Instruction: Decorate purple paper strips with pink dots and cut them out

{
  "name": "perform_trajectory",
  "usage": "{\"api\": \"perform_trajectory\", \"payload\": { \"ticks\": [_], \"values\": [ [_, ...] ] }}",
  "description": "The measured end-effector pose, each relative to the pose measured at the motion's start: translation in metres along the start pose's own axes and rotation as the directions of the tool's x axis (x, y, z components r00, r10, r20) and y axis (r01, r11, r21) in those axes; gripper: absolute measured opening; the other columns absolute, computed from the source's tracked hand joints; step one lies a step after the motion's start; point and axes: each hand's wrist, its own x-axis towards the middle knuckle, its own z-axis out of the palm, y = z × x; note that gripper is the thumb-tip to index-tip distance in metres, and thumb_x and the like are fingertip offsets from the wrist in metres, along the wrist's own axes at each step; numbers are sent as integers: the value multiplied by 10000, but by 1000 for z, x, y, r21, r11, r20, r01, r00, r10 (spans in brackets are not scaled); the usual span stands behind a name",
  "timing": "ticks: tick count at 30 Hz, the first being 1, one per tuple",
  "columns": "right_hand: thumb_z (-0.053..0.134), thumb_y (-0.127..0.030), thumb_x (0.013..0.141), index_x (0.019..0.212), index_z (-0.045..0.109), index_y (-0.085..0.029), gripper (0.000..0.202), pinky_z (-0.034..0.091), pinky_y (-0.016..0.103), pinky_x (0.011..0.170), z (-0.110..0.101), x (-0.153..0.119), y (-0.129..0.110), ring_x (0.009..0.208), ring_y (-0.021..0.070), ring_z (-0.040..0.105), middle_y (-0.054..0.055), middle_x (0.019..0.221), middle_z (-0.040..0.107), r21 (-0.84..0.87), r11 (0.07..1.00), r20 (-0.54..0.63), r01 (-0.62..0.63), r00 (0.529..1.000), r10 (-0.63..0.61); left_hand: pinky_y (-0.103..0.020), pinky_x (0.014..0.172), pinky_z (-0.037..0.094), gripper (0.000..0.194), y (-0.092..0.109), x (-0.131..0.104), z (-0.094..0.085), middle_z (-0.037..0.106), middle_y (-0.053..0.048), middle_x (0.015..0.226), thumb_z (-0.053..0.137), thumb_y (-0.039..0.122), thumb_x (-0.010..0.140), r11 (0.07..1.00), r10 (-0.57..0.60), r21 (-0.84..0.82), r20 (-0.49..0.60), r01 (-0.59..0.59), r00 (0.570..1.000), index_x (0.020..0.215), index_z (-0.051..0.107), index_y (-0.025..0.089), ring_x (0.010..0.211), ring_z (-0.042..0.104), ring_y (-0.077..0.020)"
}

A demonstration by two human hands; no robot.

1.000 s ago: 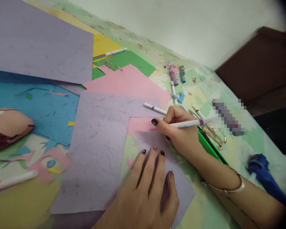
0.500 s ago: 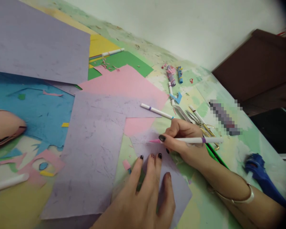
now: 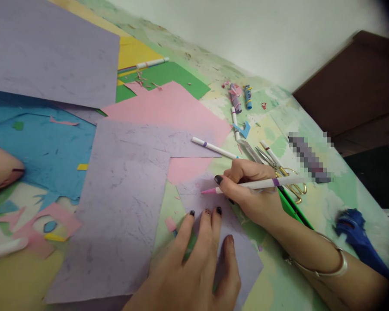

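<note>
Mottled green tabletop (image 3: 350, 185) below, purple paper (image 3: 232, 224) lies under the spread left hand (image 3: 197, 268); the right hand (image 3: 254, 194) pinches a marker (image 3: 262, 184).

Cut sheet (image 3: 251, 261) found flat on table (image 3: 275, 285), under left hand (image 3: 194, 268), right of wide sheet (image 3: 123, 216). Marker (image 3: 261, 184), in right hand (image 3: 253, 192), sits over its far part. Scissors (image 3: 298, 185) noted beyond right hand; glue gun (image 3: 359, 239) farther right. Two rolls (image 3: 235, 98) lie side by side behind. Scraps (image 3: 66, 214) lie left of wide sheet.
</note>
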Motion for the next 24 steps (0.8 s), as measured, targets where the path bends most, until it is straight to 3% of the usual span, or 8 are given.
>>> {"api": "perform_trajectory", "payload": {
  "ticks": [24],
  "values": [
    [578, -65, 745, 507, 333, -172, 359, 250, 220, 464, 1, 0, 0, 471, 46, 286, -75, 482, 335, -25, 999, 19, 27, 999, -26, -487, 938, 366, 313, 0, -1, -2, 669, -168, 1092, 452, 258, 852, 1000, -8, -7, 9, 8, 1000, 1139, 484, 138, 1117, 566, -329]
  ]
}}
